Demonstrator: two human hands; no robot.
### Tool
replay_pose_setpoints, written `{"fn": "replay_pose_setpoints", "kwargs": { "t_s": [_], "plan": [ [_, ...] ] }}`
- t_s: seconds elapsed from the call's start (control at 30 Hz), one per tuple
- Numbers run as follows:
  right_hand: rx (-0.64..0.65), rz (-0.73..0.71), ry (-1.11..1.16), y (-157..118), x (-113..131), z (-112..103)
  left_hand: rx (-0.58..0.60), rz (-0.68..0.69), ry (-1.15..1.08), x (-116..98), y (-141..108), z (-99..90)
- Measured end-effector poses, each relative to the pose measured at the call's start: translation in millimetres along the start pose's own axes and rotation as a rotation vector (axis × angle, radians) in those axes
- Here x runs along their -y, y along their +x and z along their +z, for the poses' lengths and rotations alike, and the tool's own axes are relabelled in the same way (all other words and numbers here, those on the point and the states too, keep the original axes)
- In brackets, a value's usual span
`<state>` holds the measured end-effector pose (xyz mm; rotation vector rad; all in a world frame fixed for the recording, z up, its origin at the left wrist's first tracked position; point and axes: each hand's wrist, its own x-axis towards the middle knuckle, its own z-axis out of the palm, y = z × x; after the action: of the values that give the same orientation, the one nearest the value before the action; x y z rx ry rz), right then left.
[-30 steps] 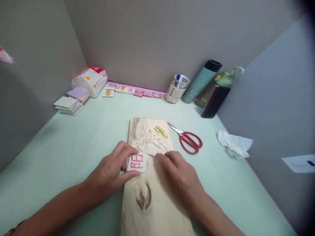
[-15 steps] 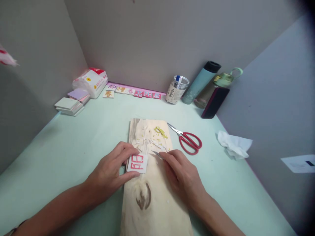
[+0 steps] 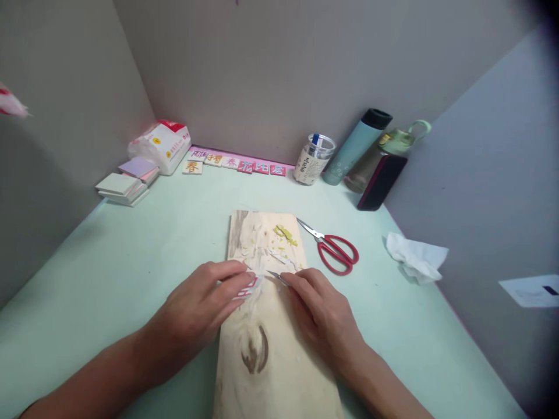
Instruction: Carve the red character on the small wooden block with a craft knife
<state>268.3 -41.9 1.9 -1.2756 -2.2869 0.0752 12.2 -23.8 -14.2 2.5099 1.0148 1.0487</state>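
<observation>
One pale green table (image 3: 166,233) spreads between grey walls, and a long wooden board (image 3: 283,331) lies on it, running away from the person. Over the board's left edge, the left hand (image 3: 205,302) grasps a small tile (image 3: 248,287) between its fingers; at the board's right side, the right hand (image 3: 321,302) pinches a slim knife (image 3: 278,276). Well beyond the board, to its left, sits a tissue pack (image 3: 163,145); beyond it to the right lean a teal bottle (image 3: 356,148), a green-lidded bottle (image 3: 397,139) and a dark phone (image 3: 382,183). Red-handled scissors (image 3: 336,253) lie just right of the board's far end, a crumpled tissue (image 3: 417,256) farther right. A labelled jar (image 3: 308,166) and a row of lettered tiles (image 3: 244,166) stand past its far end — plain stacked tiles (image 3: 122,186) to the left. The held tile, white with red strokes, is mostly covered by fingers. The knife's tip points left above the board, just beside that tile — whether they touch, I cannot tell. Smallest are yellow-green scraps (image 3: 286,234) on the board's far part.
</observation>
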Motion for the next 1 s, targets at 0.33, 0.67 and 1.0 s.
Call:
{"fn": "replay_pose_setpoints", "kwargs": {
  "t_s": [0.33, 0.67, 1.0],
  "plan": [
    [0.007, -0.022, 0.042, -1, 1, 0, 0.197, -0.243, -0.170, 0, 7, 0.2],
    [0.060, -0.069, 0.076, -5, 3, -3, 0.232, -0.196, -0.150, -1, 4, 7.0],
    [0.080, -0.063, 0.090, -7, 0, -1, 0.237, -0.090, -0.061, -18, 8, 6.6]
  ]
}}
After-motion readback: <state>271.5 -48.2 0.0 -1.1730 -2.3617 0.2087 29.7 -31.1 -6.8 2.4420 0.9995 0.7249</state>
